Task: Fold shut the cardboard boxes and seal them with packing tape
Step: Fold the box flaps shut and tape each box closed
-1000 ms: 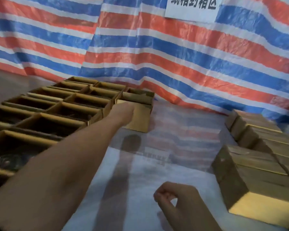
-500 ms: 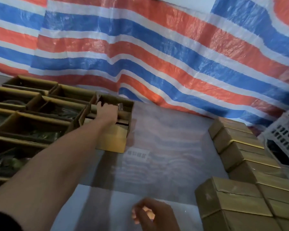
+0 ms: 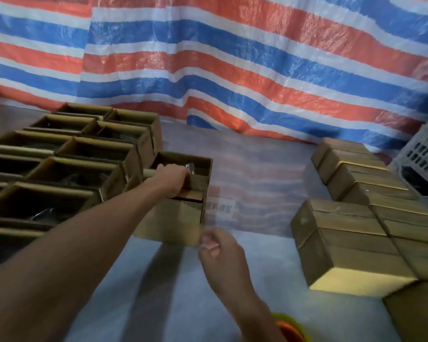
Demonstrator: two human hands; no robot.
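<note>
An open cardboard box stands apart from the block of open boxes on the left. My left hand grips the near wall of this box, fingers curled over its rim. Something shiny in plastic shows inside it. My right hand hovers close to the box's near right corner with fingers loosely curled and nothing in them. Closed boxes are stacked on the right. No tape roll is plainly visible.
A striped red, white and blue tarp hangs behind. The table carries a clear plastic sheet. A white plastic crate stands at the far right. An orange and yellow round object shows at the bottom edge.
My left hand has pulled the open box away from the block, toward me and to the right. My right hand has risen toward the box's corner.
</note>
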